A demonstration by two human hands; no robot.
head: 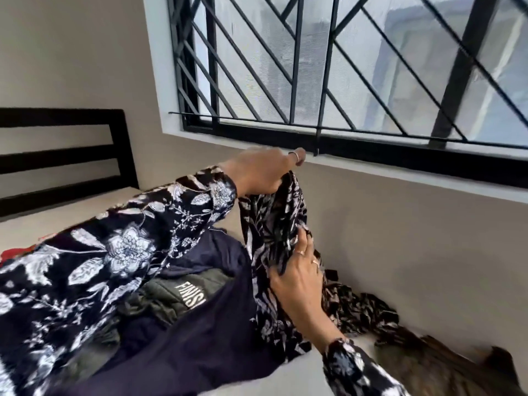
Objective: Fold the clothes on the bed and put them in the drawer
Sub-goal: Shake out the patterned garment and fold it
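Beige walls (71,52) fill the upper left of the frame; a barred window (343,67) with a black frame spans the upper right. Black headboard slats (63,155) stand at the left edge, above the pale bed (303,375).

Left hand (257,172): raised at frame centre, just below the window sill. Its fingers are curled round the top edge of a black-and-white patterned garment (274,224), which hangs down from this grip. A ring shows on one finger.

Right hand (300,270): lower, right of centre. Its fingers pinch a fold of the same garment partway down. Two rings show on this hand.

Garment position: lifted between both hands, with its lower end trailing onto the bed toward the lower right, beside the wall.

Both sleeves (114,252) carry a dark floral print.

Clothes pile (200,310): lies on the bed at lower centre, under the left forearm. It includes a navy item and a dark grey item (183,290) with white lettering, partly hidden. A red item (8,252) shows at the left edge. A brown striped item (428,364), blurred, lies at the lower right.
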